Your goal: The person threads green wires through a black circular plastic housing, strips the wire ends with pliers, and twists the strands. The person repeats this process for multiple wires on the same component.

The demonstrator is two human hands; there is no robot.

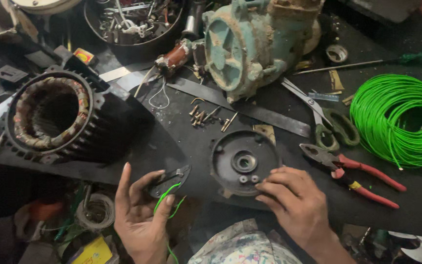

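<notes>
My left hand point(140, 215) holds a small dark flat part point(170, 180) together with a thin green wire point(168, 198) that loops down past my palm. My right hand point(294, 200) rests with its fingertips on the lower right rim of a round black motor end cover point(242, 161), which lies flat on the dark bench. A black motor stator housing point(62, 115) with copper windings lies on its side at the left. Several brass screws point(206, 117) are scattered above the cover.
Red-handled pliers point(355, 176) and scissors point(326, 124) lie to the right of the cover, beside a green wire coil point(399, 120). A teal pump body point(250, 41) stands at the back, with a bowl of hardware point(133, 22) and a long metal strip point(250, 108).
</notes>
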